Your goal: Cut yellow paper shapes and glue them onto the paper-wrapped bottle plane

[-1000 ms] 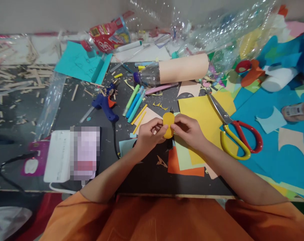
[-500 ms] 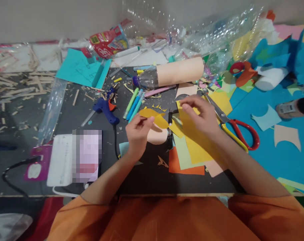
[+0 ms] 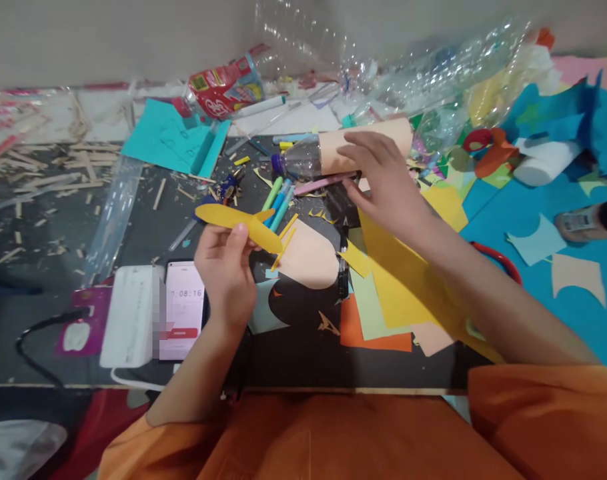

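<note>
- Left hand (image 3: 226,283) pinches the yellow cutout (image 3: 219,215) between thumb and fingers, nearer the surface's (image 3: 296,363) front edge than the wrapped bottle (image 3: 328,160); a light pinch best avoids creasing;
- Right hand (image 3: 383,180) spreads open over that bottle, contact unclear; any touch should be gentle, lest it roll.

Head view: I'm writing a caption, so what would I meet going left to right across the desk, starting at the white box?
White box → phone → left hand holding a yellow paper cutout → peach paper on the desk → right hand → red handle → dark-capped bottle.
</note>
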A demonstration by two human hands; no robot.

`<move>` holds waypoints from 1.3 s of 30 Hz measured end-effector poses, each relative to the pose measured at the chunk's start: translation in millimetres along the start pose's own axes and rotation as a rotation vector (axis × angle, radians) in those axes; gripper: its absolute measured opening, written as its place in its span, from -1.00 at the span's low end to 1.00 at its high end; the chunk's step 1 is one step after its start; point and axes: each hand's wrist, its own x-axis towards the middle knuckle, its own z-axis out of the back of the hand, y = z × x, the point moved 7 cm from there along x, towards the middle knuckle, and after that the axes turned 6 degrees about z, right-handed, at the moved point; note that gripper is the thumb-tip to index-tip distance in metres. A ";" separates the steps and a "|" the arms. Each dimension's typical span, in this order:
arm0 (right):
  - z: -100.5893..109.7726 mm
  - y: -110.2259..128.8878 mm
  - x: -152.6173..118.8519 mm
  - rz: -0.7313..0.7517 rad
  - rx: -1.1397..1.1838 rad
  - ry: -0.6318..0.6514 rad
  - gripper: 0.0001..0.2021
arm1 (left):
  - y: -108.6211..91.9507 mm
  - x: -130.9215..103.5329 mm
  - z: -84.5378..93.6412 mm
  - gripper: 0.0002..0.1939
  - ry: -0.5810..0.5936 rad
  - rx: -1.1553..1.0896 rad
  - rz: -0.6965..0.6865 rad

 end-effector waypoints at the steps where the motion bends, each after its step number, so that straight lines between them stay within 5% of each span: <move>1: 4.0 4.0 -7.6 -0.016 0.005 -0.006 -0.61 | 0.7 -0.7 4.7 -0.73 -0.023 0.020 0.004; 6: 23.8 9.9 -49.1 -0.144 0.082 0.009 -0.74 | 4.8 -5.4 8.8 -0.84 0.002 0.242 -0.026; 13: 13.4 39.1 -100.2 -0.355 0.506 0.153 -0.83 | 20.9 -23.9 -24.4 -0.84 0.308 0.350 0.129; 19: -22.9 53.6 -121.1 -0.674 1.095 0.134 -0.81 | 16.2 -64.2 -60.1 -0.93 0.740 0.465 -0.242; 23: -42.7 52.2 -123.7 -0.872 1.374 0.026 -0.69 | 8.0 -76.8 -68.6 -0.85 0.801 0.550 -0.513; 28: -51.1 52.8 -122.8 -0.921 1.479 -0.018 -0.67 | 11.9 -78.2 -68.6 -0.80 0.808 0.604 -0.592; 32: -43.5 47.7 -120.1 -0.875 1.391 -0.092 -0.75 | 14.3 -74.2 -62.6 -0.78 0.761 0.479 -0.504; 37: -30.2 45.6 -113.5 -0.730 1.130 -0.071 -0.93 | 30.8 -59.7 -57.7 -0.77 0.688 0.353 -0.057; 39: -25.0 48.8 -108.8 -0.626 1.043 -0.040 -0.84 | 33.6 -58.5 -59.5 -0.79 0.695 0.419 -0.009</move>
